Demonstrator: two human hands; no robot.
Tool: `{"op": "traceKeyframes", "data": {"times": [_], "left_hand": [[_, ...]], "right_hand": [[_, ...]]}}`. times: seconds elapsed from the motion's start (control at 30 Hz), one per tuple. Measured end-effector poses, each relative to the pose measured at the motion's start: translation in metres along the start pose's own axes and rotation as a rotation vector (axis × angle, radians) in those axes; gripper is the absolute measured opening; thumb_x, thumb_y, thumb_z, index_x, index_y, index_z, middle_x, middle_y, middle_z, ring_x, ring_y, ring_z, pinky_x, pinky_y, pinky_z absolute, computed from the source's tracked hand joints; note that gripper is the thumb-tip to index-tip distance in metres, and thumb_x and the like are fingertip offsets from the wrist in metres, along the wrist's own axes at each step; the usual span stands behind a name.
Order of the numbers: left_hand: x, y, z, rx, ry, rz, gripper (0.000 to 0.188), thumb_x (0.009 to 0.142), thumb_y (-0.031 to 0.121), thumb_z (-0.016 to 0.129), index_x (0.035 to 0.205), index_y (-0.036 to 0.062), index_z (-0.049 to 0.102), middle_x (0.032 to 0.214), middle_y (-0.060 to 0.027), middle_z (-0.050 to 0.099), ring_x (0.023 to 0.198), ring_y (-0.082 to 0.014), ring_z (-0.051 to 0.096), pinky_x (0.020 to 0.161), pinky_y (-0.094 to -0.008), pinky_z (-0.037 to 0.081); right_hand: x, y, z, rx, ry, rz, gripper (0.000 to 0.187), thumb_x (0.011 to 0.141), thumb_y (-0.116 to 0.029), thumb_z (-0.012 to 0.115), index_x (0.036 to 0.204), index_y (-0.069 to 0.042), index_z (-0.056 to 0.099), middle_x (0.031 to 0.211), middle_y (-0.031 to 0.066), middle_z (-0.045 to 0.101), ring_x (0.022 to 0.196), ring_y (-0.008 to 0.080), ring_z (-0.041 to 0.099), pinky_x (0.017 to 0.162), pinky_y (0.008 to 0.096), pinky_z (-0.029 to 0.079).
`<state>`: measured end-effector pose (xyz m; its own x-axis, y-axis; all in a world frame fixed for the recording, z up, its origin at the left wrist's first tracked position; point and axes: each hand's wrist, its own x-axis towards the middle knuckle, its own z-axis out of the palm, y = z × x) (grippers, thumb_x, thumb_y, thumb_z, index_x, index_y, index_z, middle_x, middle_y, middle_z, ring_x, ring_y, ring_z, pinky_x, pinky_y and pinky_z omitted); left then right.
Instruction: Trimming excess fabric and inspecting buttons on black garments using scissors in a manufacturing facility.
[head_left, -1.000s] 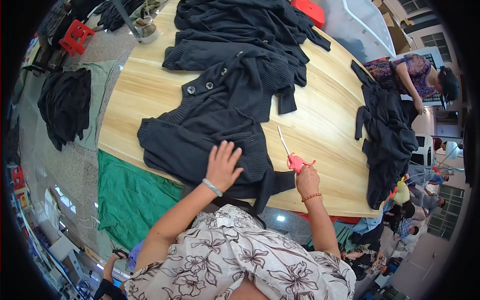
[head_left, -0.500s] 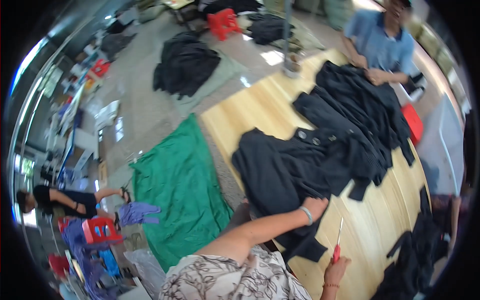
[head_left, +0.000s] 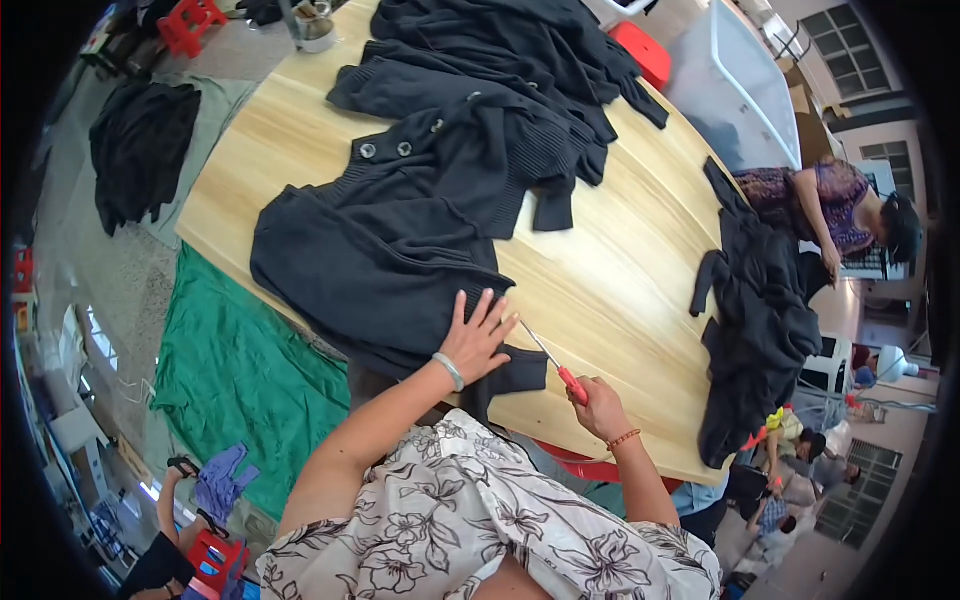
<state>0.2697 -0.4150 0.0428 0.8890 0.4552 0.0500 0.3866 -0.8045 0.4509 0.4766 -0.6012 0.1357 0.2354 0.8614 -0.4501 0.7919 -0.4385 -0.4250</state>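
Black cardigan (head_left: 400, 240), red tool handle (head_left: 573, 386), white blouse with brown flowers (head_left: 430, 520)

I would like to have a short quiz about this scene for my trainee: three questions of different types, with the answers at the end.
1. Which hand holds the red-handled tool?

2. True or false: the left hand, with its fingers spread, is on a black knitted garment.

3. In the picture, where is the green cloth relative to the wooden table?
A) On top of it
B) Below its level, on its left side
C) Below its level, on its right side

Key:
1. The right hand.
2. True.
3. B.
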Motion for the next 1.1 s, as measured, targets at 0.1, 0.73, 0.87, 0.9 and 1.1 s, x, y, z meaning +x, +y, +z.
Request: {"op": "traceKeyframes", "data": {"times": [0.1,0.73,0.87,0.9,1.1], "left_hand": [[0.008,-0.008,0.002,-0.013,0.020,-0.118,0.085,0.076,0.057,0.064,0.142,0.0110,0.038,0.148,-0.0158,0.032,0.141,-0.0404,0.016,0.108,-0.0686,0.007],[-0.023,-0.027,0.045,-0.172,0.011,-0.062,0.074,0.079,0.061,0.058,0.134,0.0121,0.049,0.140,-0.0113,0.048,0.135,-0.0314,0.036,0.110,-0.0623,0.014],[-0.023,-0.024,0.037,-0.167,0.019,-0.059,0.071,0.078,0.060,0.060,0.130,0.0131,0.054,0.137,-0.0121,0.051,0.131,-0.0315,0.040,0.110,-0.0608,0.017],[-0.015,-0.025,0.024,-0.289,-0.254,-0.095,0.070,0.078,0.059,0.060,0.132,0.0149,0.050,0.145,-0.0095,0.041,0.139,-0.0313,0.028,0.110,-0.0663,0.006],[-0.023,-0.030,0.021,-0.142,0.007,-0.037,0.065,0.077,0.056,0.064,0.125,0.0131,0.057,0.147,-0.0078,0.036,0.142,-0.0312,0.018,0.108,-0.0682,0.000]], "right_hand": [[-0.012,0.006,-0.003,0.018,-0.069,0.075,0.014,0.085,-0.020,0.060,0.089,-0.006,0.060,0.079,0.0200,0.063,0.077,0.0373,0.060,0.069,0.0463,0.048],[0.180,-0.184,0.024,-0.158,-0.039,-0.445,0.025,0.085,-0.032,0.062,0.090,-0.006,0.061,0.071,0.0185,0.064,0.071,0.0382,0.064,0.065,0.0471,0.050],[0.180,-0.191,0.012,-0.159,-0.084,-0.449,0.027,0.087,-0.032,0.060,0.090,-0.005,0.061,0.074,0.0201,0.064,0.075,0.0390,0.063,0.068,0.0476,0.049],[0.172,-0.175,0.002,-0.215,-0.121,-0.369,0.026,0.087,-0.032,0.060,0.092,-0.006,0.061,0.074,0.0200,0.064,0.076,0.0384,0.064,0.069,0.0473,0.049],[0.088,-0.076,-0.041,-0.358,-0.173,-0.154,0.020,0.087,-0.024,0.060,0.098,-0.008,0.062,0.085,0.0180,0.066,0.079,0.0347,0.064,0.068,0.0451,0.049]]}}
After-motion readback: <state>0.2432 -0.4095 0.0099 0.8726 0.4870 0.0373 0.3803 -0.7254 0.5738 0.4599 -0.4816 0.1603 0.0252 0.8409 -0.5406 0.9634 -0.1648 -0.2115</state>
